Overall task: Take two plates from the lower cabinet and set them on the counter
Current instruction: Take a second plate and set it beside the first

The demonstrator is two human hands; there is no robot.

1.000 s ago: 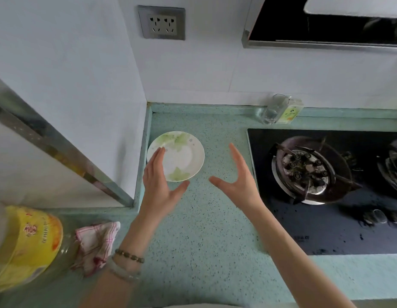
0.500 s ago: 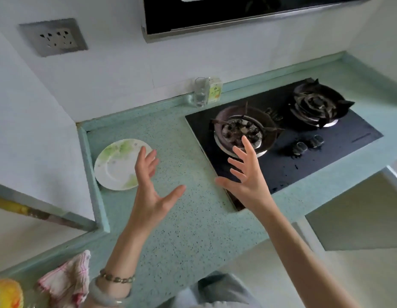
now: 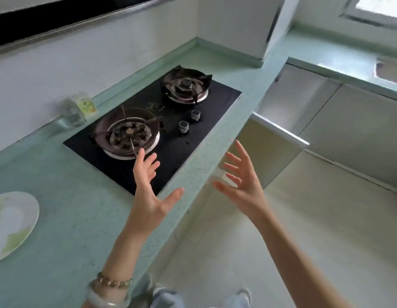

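A white plate [image 3: 11, 223] with green leaf print lies flat on the pale green speckled counter [image 3: 66, 210], cut off by the left edge of the view. My left hand [image 3: 150, 196] hovers empty over the counter's front edge by the stove, fingers spread. My right hand [image 3: 242, 185] is empty too, fingers apart, held out past the counter edge above the floor. Below the counter a lower cabinet door [image 3: 275, 138] stands swung open; the inside of the cabinet is hidden.
A black two-burner gas stove [image 3: 155, 127] with two knobs is set into the counter. A glass jar [image 3: 76, 108] stands against the back wall. More cabinet fronts [image 3: 357, 130] run along the right. The beige floor [image 3: 304, 230] lies below my hands.
The view has swung right and away from the plate, which slid to the left edge. Both empty hands moved right with it, the right hand now past the counter edge.
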